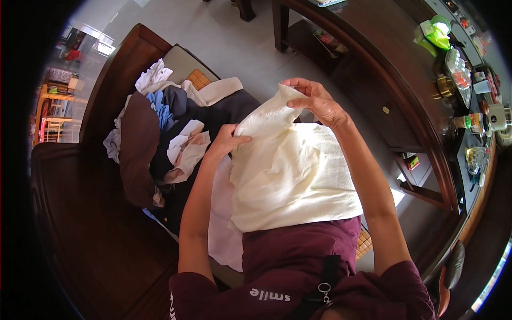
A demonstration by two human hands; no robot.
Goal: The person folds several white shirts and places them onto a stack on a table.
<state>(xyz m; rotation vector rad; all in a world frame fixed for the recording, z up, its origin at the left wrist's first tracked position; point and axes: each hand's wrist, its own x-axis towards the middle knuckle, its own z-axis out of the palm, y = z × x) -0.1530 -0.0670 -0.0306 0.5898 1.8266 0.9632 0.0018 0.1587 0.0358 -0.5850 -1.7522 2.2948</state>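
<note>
A cream cloth (280, 176) with a frayed left edge lies over my lap, its far end lifted. My left hand (230, 140) pinches its left edge between thumb and fingers. Farther out, my right hand (316, 100) grips the raised far corner. Beside my left forearm, pieces of white and beige fabric (188, 152) rest on dark cloth. A pale pink cloth (225, 220) lies between my left arm and my lap.
On the wooden bench to the left are a brown cloth (139, 148), blue cloth (161, 110) and white cloth (154, 75). A dark wooden table (400, 72) at the right bears a tray, cups and jars. Its shelf (304, 40) holds packages.
</note>
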